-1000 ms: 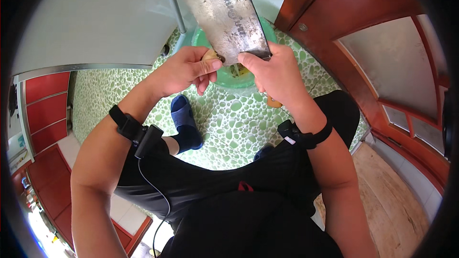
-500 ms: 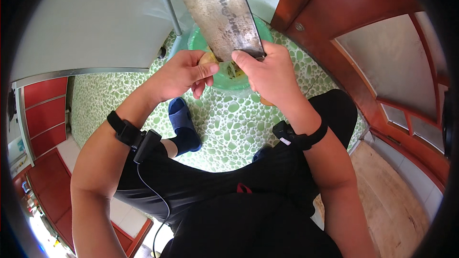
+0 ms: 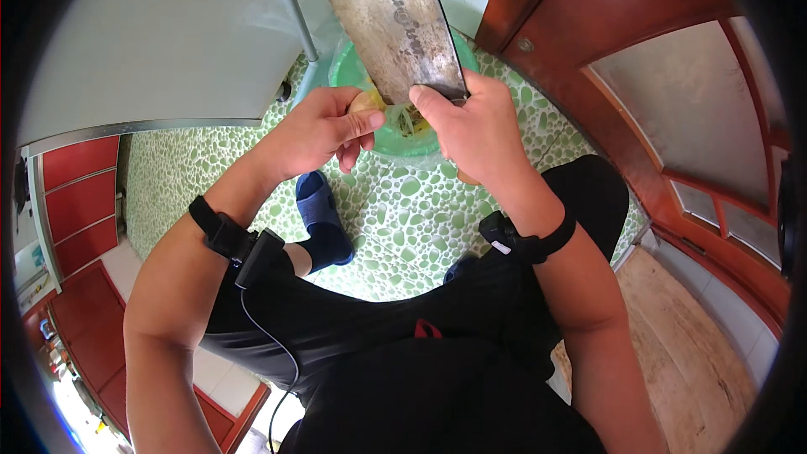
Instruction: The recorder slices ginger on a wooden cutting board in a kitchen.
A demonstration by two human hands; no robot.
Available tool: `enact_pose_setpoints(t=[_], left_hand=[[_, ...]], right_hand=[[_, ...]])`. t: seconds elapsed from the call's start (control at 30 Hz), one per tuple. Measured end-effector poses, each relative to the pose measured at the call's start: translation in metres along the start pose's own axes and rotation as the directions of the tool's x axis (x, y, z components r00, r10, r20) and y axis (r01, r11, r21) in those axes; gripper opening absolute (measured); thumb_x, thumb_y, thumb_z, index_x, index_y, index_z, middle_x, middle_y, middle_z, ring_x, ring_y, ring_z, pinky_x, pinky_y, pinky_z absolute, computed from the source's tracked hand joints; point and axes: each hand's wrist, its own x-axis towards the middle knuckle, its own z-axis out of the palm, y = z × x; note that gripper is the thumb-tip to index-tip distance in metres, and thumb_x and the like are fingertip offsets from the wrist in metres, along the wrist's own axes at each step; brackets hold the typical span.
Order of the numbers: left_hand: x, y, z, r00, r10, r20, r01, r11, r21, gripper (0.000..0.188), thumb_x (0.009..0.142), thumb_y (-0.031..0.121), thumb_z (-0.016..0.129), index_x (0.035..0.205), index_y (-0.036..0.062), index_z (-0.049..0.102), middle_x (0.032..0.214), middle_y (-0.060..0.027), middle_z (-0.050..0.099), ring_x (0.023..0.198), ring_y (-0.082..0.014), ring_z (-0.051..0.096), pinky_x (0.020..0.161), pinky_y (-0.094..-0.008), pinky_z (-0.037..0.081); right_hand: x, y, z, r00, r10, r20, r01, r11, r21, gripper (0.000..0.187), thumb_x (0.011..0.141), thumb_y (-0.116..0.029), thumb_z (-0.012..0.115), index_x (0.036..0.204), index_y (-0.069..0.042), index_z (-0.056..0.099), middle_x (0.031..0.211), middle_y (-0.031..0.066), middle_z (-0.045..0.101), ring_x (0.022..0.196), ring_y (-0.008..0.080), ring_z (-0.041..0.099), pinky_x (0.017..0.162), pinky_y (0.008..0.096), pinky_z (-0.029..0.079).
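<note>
So you're pinching what's looking like a small potato [image 3: 363,102] in your left hand [image 3: 324,128], thumb and fingers clamped on it, right above the green tub [image 3: 399,145] with the scraps [image 3: 410,122] lying inside. Your right hand [image 3: 475,126] is gripping the cleaver [image 3: 391,25] down low, fingers wrapping the handle and thumb pressing on the flat of the blade. The lower corner of the blade is sitting right by the potato; can't tell if it's actually touching.

Handling-wise, I'm guessing the potato's light and firm, probably getting slick wherever it's wet or bare, so I'd be holding it from the far side, fingertips tucked back from the metal. The cleaver's looking stiff and pretty heavy, with most of its weight hanging out past your fist. Choking up like you're doing is making sense: you're steering it better from the blade's base than from the handle's end.
</note>
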Motion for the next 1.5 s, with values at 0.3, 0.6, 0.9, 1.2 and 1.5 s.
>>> enact_pose_setpoints(t=[0.3, 0.6, 0.9, 1.2, 1.5], left_hand=[[0.002, 0.002, 0.004, 1.000, -0.016, 0.015, 0.016, 1.000, -0.011, 0.035, 0.105, 0.038, 0.066, 0.094, 0.0049, 0.061, 0.080, -0.0024, 0.066, 0.059, -0.0096, 0.061, 0.056, -0.0245, 0.049], [-0.003, 0.003, 0.006, 0.999, -0.006, 0.031, 0.008, 0.998, -0.066, 0.038, 0.106, 0.041, 0.063, 0.093, 0.0056, 0.064, 0.079, -0.0019, 0.067, 0.059, -0.0097, 0.063, 0.057, -0.0244, 0.048], [-0.003, 0.006, 0.007, 0.999, -0.020, 0.037, 0.023, 0.998, -0.061, 0.038, 0.106, 0.037, 0.064, 0.088, 0.0040, 0.064, 0.076, -0.0039, 0.066, 0.056, -0.0115, 0.062, 0.055, -0.0278, 0.052], [-0.004, 0.006, 0.007, 0.999, -0.029, 0.037, 0.032, 0.997, -0.073, 0.038, 0.106, 0.037, 0.065, 0.087, 0.0040, 0.064, 0.075, -0.0044, 0.066, 0.056, -0.0124, 0.062, 0.054, -0.0283, 0.052], [-0.006, 0.003, 0.005, 0.998, -0.040, 0.050, 0.043, 0.998, -0.055, 0.036, 0.105, 0.036, 0.067, 0.092, 0.0032, 0.063, 0.076, -0.0042, 0.066, 0.058, -0.0123, 0.063, 0.055, -0.0281, 0.052]], right_hand=[[0.000, -0.001, 0.001, 1.000, 0.005, -0.025, -0.003, 0.996, 0.093, 0.020, 0.094, -0.016, 0.071, 0.094, 0.004, 0.072, 0.066, 0.0018, 0.063, 0.058, 0.0082, 0.052, 0.053, 0.0313, 0.044], [-0.001, -0.002, -0.002, 0.999, 0.045, -0.026, -0.043, 0.995, 0.084, 0.020, 0.094, -0.017, 0.071, 0.095, 0.003, 0.072, 0.065, 0.0020, 0.063, 0.057, 0.0087, 0.053, 0.052, 0.0315, 0.044], [-0.001, 0.003, 0.000, 0.999, 0.017, -0.045, -0.016, 1.000, 0.026, 0.019, 0.094, -0.016, 0.071, 0.098, 0.003, 0.073, 0.067, 0.0006, 0.064, 0.058, 0.0070, 0.053, 0.052, 0.0313, 0.044], [-0.003, 0.000, 0.000, 1.000, 0.016, -0.026, -0.015, 0.999, 0.050, 0.021, 0.094, -0.016, 0.071, 0.100, 0.003, 0.073, 0.068, 0.0014, 0.065, 0.058, 0.0078, 0.054, 0.052, 0.0307, 0.044], [-0.009, -0.001, 0.002, 1.000, 0.014, -0.014, -0.014, 1.000, 0.016, 0.022, 0.093, -0.017, 0.071, 0.100, 0.004, 0.073, 0.066, 0.0041, 0.065, 0.057, 0.0095, 0.055, 0.053, 0.0323, 0.045]])
